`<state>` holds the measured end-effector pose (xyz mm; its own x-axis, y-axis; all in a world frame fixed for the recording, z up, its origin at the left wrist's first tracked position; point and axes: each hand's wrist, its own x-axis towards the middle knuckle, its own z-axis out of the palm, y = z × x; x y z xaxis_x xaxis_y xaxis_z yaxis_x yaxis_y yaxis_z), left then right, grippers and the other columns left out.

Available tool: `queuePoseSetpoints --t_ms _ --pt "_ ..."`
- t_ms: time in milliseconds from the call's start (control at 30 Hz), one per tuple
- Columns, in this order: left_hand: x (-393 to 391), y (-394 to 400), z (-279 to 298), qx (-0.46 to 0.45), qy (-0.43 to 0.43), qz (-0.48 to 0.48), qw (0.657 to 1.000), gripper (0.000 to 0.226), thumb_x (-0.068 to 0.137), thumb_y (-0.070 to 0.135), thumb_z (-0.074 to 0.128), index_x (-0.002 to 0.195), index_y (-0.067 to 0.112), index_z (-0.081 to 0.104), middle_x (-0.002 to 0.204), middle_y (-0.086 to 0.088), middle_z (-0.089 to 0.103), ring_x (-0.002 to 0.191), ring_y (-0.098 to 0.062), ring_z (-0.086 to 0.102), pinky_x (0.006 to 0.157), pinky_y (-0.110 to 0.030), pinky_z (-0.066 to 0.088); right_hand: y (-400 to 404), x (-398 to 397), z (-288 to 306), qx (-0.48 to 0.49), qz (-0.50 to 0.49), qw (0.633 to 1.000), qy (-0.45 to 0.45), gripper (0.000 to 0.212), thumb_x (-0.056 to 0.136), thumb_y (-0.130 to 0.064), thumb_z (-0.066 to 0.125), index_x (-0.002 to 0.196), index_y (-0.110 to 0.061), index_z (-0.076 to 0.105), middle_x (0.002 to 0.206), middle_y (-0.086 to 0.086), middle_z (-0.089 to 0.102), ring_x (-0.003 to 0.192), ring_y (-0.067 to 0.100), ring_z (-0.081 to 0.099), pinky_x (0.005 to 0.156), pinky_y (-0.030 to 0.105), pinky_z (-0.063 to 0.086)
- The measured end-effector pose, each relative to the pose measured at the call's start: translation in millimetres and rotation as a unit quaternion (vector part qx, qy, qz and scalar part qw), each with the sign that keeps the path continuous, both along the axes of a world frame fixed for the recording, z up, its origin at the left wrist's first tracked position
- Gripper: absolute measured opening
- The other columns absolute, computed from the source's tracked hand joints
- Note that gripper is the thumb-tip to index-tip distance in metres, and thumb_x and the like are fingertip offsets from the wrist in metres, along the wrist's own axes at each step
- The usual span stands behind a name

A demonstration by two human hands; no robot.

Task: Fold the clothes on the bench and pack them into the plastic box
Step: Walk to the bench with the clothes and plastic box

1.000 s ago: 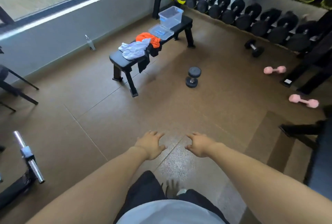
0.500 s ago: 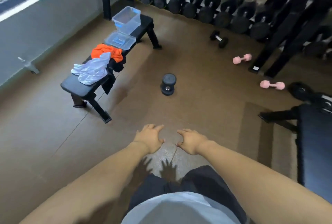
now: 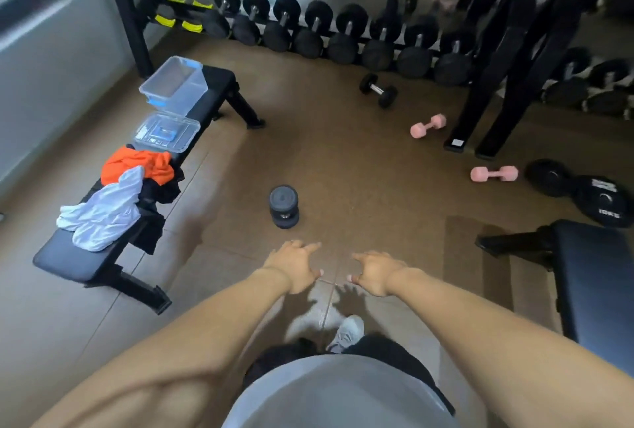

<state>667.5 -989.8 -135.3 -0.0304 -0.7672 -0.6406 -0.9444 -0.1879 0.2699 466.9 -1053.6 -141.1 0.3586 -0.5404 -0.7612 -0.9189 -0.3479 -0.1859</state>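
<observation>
Two hands, left (image 3: 295,266) and right (image 3: 375,273), held out side by side over the floor, fingers loosely spread, grasping nothing. Worktop (image 3: 68,258), black padded, at 10 o'clock, well apart from both hands. On it: white garment (image 3: 103,213), orange garment (image 3: 137,167), black garment (image 3: 156,194) in one unfolded heap; clear lid (image 3: 166,132) just beyond; clear plastic box (image 3: 175,84) at the far end, upright. Black dumbbell (image 3: 284,207) on the floor at 12 o'clock, near the hands.
</observation>
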Motion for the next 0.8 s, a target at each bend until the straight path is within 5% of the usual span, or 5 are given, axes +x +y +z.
queuePoseSetpoints --t_ms 300,400,500,667,800 --pt "-21.9 -167.1 0.3 0.015 0.019 -0.001 1.000 0.056 0.098 0.041 0.058 0.151 0.026 0.047 0.153 -0.006 0.046 0.143 -0.031 0.041 0.115 -0.045 0.038 -138.5 -40.8 10.3 0.012 -0.056 0.998 -0.022 0.073 0.098 -0.062 0.043 0.159 -0.027 0.025 0.167 0.006 0.023 0.151 0.028 0.026 0.121 0.042 0.026" --pt "-20.5 -213.1 -31.7 0.011 0.018 0.017 1.000 0.048 0.085 0.056 0.057 0.125 0.032 0.069 0.130 0.005 0.068 0.115 -0.021 0.066 0.094 -0.039 0.056 -179.4 -44.5 6.4 0.030 -0.046 0.998 -0.007 0.073 0.102 -0.057 0.042 0.161 -0.022 0.018 0.168 0.006 0.017 0.154 0.026 0.018 0.122 0.038 0.019" --pt "-22.7 -265.9 -37.5 0.043 0.019 0.003 0.999 0.033 0.088 0.050 0.054 0.104 0.029 0.073 0.106 0.002 0.074 0.101 -0.020 0.068 0.084 -0.029 0.053 -234.8 -39.6 -1.2 0.045 -0.040 0.998 0.003 0.072 0.103 -0.055 0.041 0.162 -0.022 0.016 0.169 0.009 0.015 0.155 0.027 0.016 0.121 0.037 0.019" --pt "-1.3 -375.9 -62.1 0.047 0.042 -0.015 0.998 0.058 0.073 0.058 0.045 0.120 0.032 0.068 0.130 -0.003 0.065 0.123 -0.025 0.058 0.102 -0.037 0.050 -344.9 -17.5 -6.6 0.030 -0.040 0.999 0.003 0.067 0.103 -0.055 0.039 0.159 -0.020 0.027 0.168 0.003 0.018 0.154 0.025 0.018 0.123 0.035 0.017" --pt "23.9 -466.4 -32.4 0.032 0.050 -0.007 0.998 0.051 0.093 0.049 0.058 0.137 0.023 0.061 0.151 -0.004 0.050 0.139 -0.030 0.048 0.112 -0.041 0.042 -443.5 11.4 10.8 0.024 -0.034 0.999 -0.006 0.067 0.106 -0.048 0.040 0.161 -0.014 0.019 0.169 0.006 0.015 0.155 0.025 0.015 0.121 0.032 0.015"
